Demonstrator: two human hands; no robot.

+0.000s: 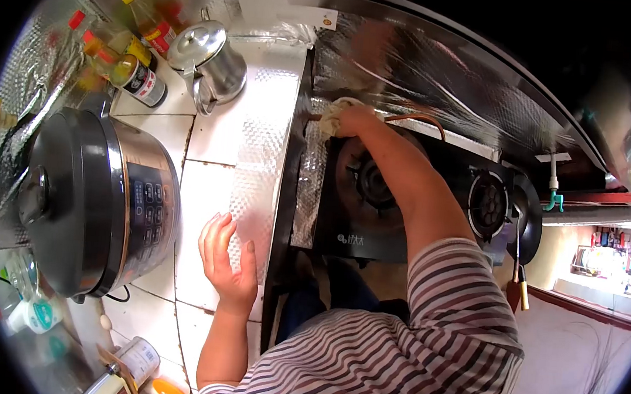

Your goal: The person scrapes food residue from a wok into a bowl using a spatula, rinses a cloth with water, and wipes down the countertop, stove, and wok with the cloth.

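Observation:
My right hand (355,121) reaches over the black gas stove (342,232) to its back left corner. Its fingers are closed on a pale, crumpled cloth (332,118), pressed near the foil-covered wall. Part of the left burner (373,181) is hidden under my forearm. On the other side, my left hand (230,261) is held over the white tiled counter (209,188), with its fingers stretched out, the thumb apart and nothing in it. A pressure cooker (100,202) with a black lid stands on the counter to the left of that hand.
A steel pot with a lid (218,63) and several sauce bottles (141,79) stand at the back left. A wok (525,221) hangs beyond the stove's right side, near a teal tap (554,201). A white can (138,357) and an orange lid (170,391) lie at the front left.

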